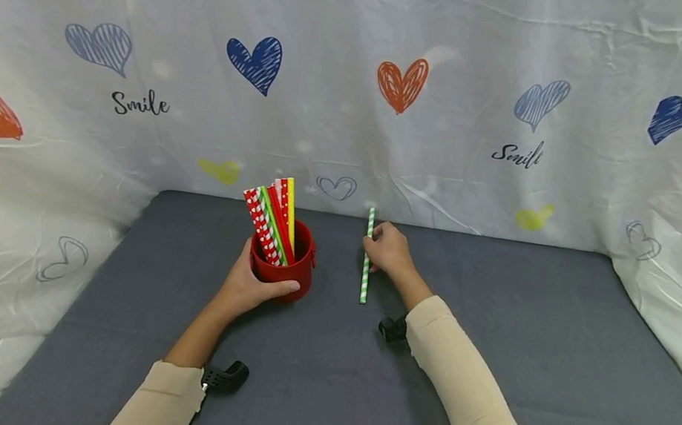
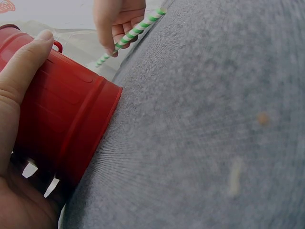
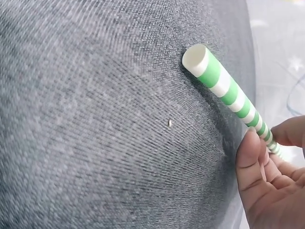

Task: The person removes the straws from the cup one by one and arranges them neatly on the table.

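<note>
My left hand (image 1: pixel 247 288) grips a red bucket (image 1: pixel 308 267) that stands on the grey cloth, its thumb curved round the near side. Several paper straws (image 1: pixel 274 228) in red, white, green, pink and yellow patterns lean to the left inside it. To the right of the bucket, my right hand (image 1: pixel 390 249) pinches a green-and-white striped paper straw (image 1: pixel 364 284) around its middle. That straw's open end points toward the camera in the right wrist view, close to the cloth. The bucket (image 2: pixel 71 105) hides part of the left fingers in the left wrist view.
A dark grey cloth (image 1: pixel 309 403) covers the table. Behind its far edge hangs a pale sheet (image 1: pixel 341 9) printed with hearts and lettering. Black camera mounts (image 1: pixel 227 377) sit at both wrists. A tiny pale speck (image 3: pixel 170 123) lies on the cloth.
</note>
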The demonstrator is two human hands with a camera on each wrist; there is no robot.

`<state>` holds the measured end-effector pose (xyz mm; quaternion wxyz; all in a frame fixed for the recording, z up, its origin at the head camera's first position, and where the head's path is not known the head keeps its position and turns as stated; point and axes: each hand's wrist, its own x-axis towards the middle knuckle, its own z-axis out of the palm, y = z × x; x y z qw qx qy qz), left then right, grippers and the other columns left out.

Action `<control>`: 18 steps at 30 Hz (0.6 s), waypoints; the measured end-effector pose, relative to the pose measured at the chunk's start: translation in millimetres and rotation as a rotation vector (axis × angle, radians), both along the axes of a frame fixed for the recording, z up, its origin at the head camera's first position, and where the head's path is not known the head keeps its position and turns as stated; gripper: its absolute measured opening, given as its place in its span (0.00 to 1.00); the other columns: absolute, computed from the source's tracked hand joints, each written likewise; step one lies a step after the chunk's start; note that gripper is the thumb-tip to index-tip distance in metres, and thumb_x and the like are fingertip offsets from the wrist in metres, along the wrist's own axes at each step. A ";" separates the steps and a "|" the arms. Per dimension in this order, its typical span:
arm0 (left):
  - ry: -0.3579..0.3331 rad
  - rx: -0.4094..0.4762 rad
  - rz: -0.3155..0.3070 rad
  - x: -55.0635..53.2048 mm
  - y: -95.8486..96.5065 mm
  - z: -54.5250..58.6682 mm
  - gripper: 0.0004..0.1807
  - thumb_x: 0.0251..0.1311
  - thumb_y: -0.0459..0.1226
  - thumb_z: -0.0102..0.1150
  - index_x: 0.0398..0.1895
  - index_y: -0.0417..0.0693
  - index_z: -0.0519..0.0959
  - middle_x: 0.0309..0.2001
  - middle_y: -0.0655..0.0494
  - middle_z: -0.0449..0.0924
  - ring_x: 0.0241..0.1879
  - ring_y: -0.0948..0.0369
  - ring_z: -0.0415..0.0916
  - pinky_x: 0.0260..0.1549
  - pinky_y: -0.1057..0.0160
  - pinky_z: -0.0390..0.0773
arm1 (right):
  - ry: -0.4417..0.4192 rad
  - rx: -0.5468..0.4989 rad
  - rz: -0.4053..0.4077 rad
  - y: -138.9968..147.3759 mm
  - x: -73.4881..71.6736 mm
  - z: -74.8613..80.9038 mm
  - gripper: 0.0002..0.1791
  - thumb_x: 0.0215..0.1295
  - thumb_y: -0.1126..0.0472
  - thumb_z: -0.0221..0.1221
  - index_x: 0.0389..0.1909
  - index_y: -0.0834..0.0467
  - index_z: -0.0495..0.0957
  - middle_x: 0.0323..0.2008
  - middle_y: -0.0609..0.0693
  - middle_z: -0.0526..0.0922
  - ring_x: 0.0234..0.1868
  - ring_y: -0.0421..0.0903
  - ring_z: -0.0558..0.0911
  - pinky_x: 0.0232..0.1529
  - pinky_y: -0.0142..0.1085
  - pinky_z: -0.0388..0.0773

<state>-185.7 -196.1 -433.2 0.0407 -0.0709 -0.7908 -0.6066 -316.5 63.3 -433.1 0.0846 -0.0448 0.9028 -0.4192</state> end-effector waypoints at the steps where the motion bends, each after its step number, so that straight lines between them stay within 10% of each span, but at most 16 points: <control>1: 0.000 -0.001 0.000 -0.2 -0.1 -0.1 0.50 0.52 0.33 0.75 0.73 0.40 0.52 0.66 0.43 0.65 0.62 0.49 0.66 0.56 0.46 0.74 | -0.003 -0.001 0.001 0.2 0.1 -0.4 0.16 0.74 0.58 0.55 0.55 0.64 0.71 0.34 0.57 0.79 0.16 0.45 0.80 0.24 0.39 0.80; 10: -0.023 -0.005 0.009 0.3 -0.5 -0.9 0.51 0.52 0.34 0.75 0.74 0.41 0.51 0.67 0.43 0.64 0.63 0.49 0.65 0.57 0.46 0.73 | -0.011 0.050 -0.002 -0.5 -0.2 -4.1 0.19 0.74 0.59 0.56 0.59 0.64 0.69 0.36 0.60 0.80 0.16 0.45 0.81 0.23 0.38 0.80; 18: 0.006 0.008 0.008 -18.7 -9.6 -34.7 0.53 0.51 0.34 0.76 0.75 0.47 0.51 0.68 0.47 0.64 0.63 0.51 0.65 0.58 0.45 0.72 | 0.018 0.084 0.014 -1.2 2.3 -6.4 0.23 0.73 0.59 0.57 0.64 0.63 0.67 0.33 0.59 0.80 0.16 0.47 0.80 0.22 0.39 0.79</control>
